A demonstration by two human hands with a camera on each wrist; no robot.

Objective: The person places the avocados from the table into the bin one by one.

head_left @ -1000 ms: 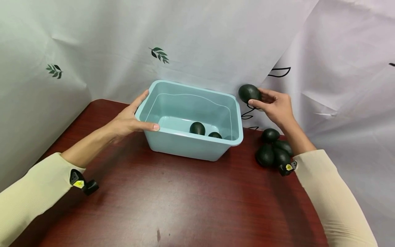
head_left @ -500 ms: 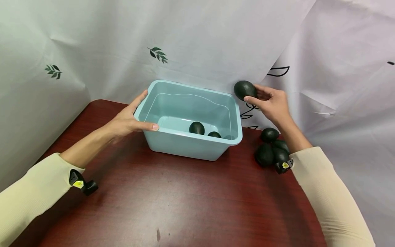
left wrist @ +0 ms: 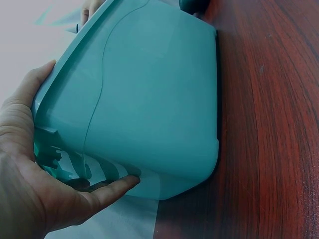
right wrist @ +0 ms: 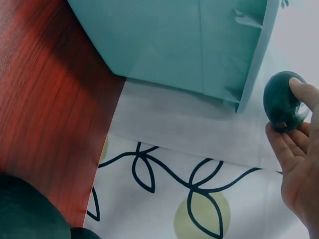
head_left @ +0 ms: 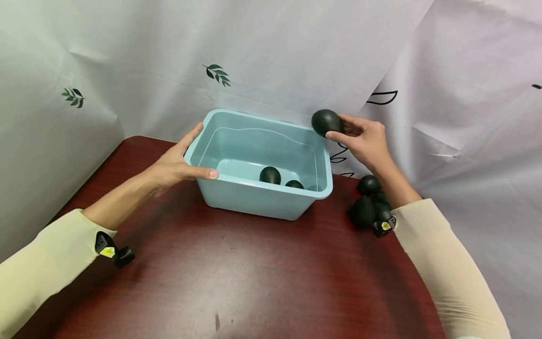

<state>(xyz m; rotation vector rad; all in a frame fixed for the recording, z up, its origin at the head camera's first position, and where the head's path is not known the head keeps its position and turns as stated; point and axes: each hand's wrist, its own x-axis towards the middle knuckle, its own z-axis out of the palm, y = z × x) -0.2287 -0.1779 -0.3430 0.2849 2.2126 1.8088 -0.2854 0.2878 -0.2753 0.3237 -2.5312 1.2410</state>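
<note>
Right hand (head_left: 366,141) grips avocado (head_left: 327,122) above teal bin (head_left: 258,200) corner; left hand (head_left: 178,165) grips bin rim on desk (head_left: 237,273).

I can read no words, numbers or brand names anywhere. The pale blue plastic tub (head_left: 258,188) under my hand is unmarked. The white backdrop sheet (head_left: 296,47) carries only printed dark green leaf sprigs at the upper left and upper middle of the head view, plus black outline leaves at the right. The small yellow tags (head_left: 107,252) on my wrist cameras are too small to read.
</note>
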